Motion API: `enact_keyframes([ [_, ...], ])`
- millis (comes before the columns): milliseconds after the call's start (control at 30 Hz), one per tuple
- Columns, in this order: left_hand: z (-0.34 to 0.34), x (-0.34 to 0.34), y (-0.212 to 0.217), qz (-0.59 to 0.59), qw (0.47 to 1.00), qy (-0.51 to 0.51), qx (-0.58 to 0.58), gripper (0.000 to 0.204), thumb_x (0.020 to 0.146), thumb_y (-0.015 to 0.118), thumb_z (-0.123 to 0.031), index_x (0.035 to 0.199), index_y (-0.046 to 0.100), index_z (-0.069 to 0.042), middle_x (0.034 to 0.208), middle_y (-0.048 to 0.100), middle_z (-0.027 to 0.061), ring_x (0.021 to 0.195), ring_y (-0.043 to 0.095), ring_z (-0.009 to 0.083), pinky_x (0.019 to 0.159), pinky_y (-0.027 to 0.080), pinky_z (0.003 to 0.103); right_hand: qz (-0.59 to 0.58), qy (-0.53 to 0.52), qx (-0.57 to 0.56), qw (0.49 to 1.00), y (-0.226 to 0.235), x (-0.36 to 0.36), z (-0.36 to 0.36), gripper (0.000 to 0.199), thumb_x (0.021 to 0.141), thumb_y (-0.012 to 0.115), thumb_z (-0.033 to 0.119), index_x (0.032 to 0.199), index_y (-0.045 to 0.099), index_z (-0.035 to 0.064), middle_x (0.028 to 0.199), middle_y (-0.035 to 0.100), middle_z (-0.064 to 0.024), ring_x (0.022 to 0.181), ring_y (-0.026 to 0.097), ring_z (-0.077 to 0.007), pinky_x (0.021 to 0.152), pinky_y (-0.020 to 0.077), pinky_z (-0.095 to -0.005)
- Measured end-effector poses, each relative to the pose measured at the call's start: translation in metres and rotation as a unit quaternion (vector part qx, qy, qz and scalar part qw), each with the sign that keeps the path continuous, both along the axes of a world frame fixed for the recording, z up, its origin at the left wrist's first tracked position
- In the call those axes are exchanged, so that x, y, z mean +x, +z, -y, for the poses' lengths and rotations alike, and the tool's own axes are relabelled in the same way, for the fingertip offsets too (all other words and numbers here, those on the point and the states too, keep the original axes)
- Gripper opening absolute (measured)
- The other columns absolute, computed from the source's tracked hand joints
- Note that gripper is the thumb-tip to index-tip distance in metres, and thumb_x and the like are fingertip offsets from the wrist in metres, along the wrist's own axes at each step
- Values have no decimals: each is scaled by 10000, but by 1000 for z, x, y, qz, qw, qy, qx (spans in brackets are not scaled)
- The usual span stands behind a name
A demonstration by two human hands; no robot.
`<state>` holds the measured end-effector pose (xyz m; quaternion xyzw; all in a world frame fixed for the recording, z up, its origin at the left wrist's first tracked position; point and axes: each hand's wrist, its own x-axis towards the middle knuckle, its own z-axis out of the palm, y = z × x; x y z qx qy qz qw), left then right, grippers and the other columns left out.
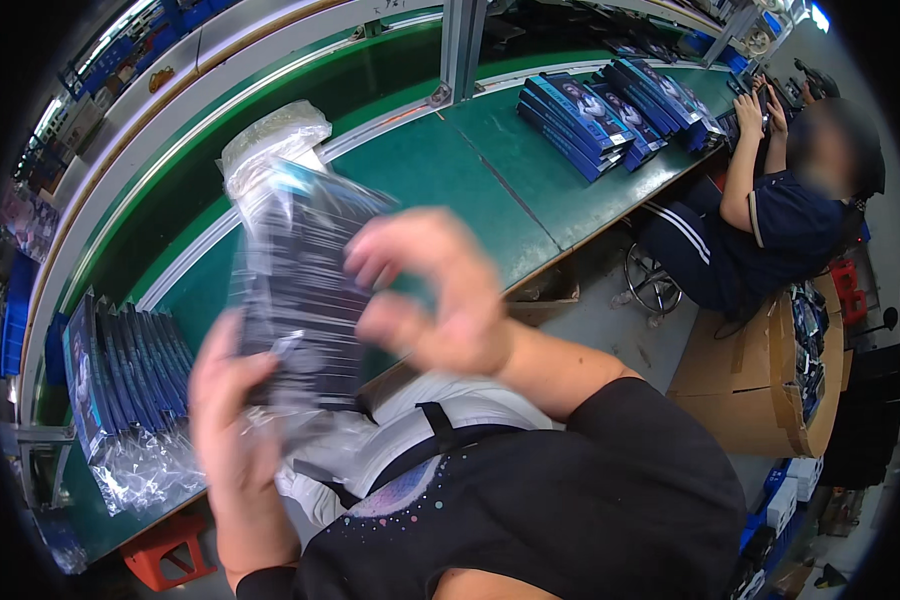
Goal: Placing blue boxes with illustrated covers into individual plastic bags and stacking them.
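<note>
In front of my body, a dark flat box in a clear plastic bag (310,290) is held up and tilted, blurred by motion. My left hand (232,415) grips its left side near the lower end, the thumb across the front. At the box's right edge hovers my right hand (440,295), smeared by motion, with thumb and fingers apart; whether the fingertips touch the bag is unclear. Just beyond the box lies a pile of clear plastic bags (275,140). To the left, several bagged boxes (135,375) stand in a row on the green table (510,190).
Stacks of blue-black boxes (575,115) sit farther along the table. At the right, a seated person (795,215) holds something dark in raised hands. A filled cardboard carton (730,385) stands behind that person. A red stool (165,550) is below the table's left end.
</note>
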<state>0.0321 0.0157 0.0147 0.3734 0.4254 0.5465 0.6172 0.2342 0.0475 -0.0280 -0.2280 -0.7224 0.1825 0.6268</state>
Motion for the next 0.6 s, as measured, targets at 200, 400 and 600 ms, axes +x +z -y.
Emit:
enact_keyframes([
  [200,37,-113,48,-398,713,463,345,378,885,485,11,1254,483,95,1172,583,178,1002,603,225,897,475,318,-244,-456,-89,851,-53,135,-82,412,910,589,263,1163,468,-39,1119,504,-130,1024,499,-204,907,405,-342],
  [400,6,-204,21,-715,625,269,162,403,938,526,-187,1286,488,12,1305,506,157,1195,487,276,1013,349,356,-297,-454,-189,819,-134,257,-135,593,866,630,294,1251,409,-99,1236,400,-228,1129,455,-298,954,378,-366],
  [600,-6,-208,9,-796,518,280,141,399,942,486,-226,1296,494,-41,1335,475,164,1236,449,327,1024,343,394,-232,-496,-199,813,-103,183,-126,753,839,642,445,1283,386,-106,1251,371,-251,1127,446,-328,996,344,-385],
])
